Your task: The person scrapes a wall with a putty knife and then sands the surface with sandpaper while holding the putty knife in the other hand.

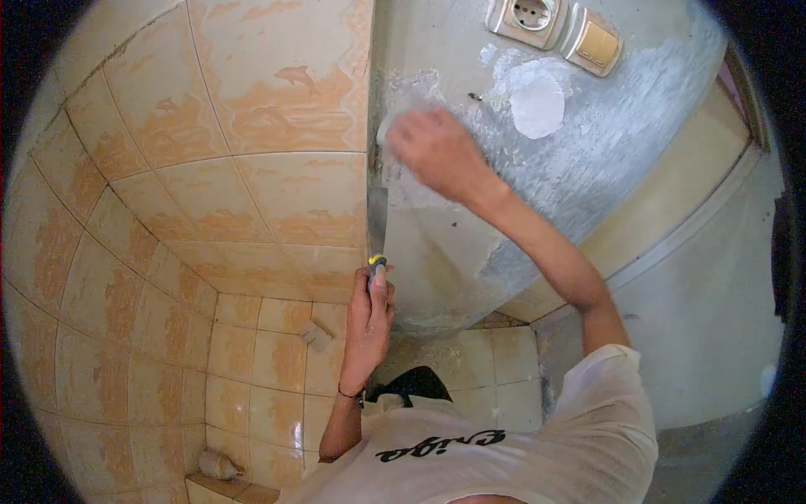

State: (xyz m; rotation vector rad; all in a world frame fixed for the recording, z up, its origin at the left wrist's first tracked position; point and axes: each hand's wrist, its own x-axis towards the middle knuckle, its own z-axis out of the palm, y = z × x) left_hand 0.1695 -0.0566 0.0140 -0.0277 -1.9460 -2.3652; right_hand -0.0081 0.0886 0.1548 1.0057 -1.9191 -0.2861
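Observation:
My left hand (369,315) is closed round the handle of a putty knife (378,220), whose grey blade points up beside the edge of the tiled wall (298,197). Higher up, my right hand (432,151) is blurred by motion and closed against the grey wall (437,252), near the tile edge. A pale flat piece shows at its fingertips, too smeared to name. Right of that hand, a round white patch (537,107) lies on the grey wall amid whitish smears.
A socket (531,13) and a switch (594,44) sit at the top of the grey wall. A plastic bottle (218,464) lies at the lower left. A small pale block (316,336) is on the tiles below. A cream panel (672,193) stands at the right.

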